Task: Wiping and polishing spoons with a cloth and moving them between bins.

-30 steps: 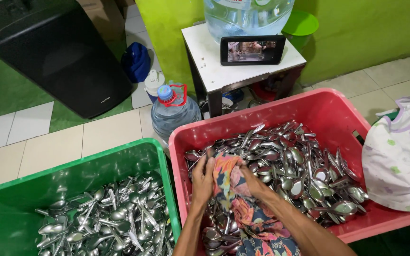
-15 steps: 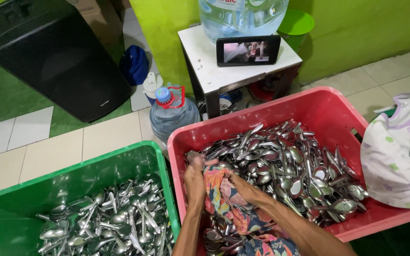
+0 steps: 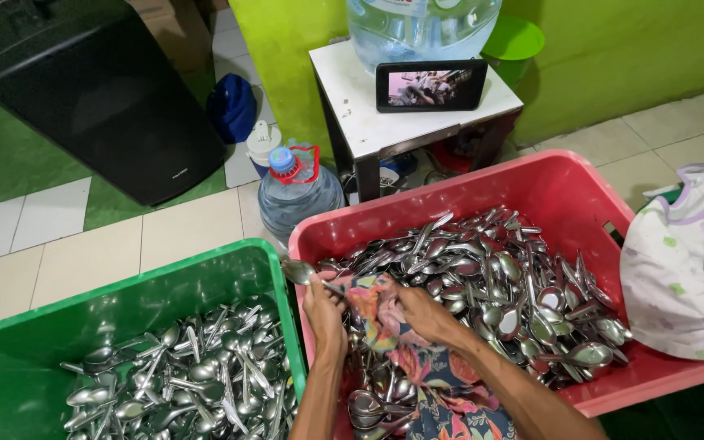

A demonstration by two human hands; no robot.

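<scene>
Your red crate (image 3: 564,183) brims with shiny metal spoons (image 3: 499,277). Over its near-left corner, your right hand (image 3: 423,314) bunches the floral cloth (image 3: 405,350), while your left hand (image 3: 323,303) has its fingers clamped on one gleaming spoon (image 3: 303,271).

lime green wall (image 3: 653,49), pale tiled floor (image 3: 91,261), small white table (image 3: 368,114), big black speaker (image 3: 99,90).

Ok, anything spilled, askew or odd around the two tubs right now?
Nothing stands out. The spoons lie inside the red tub and the green tub, none on the floor. The left hand holds a spoon over the rims; the right hand grips the floral cloth.
</scene>
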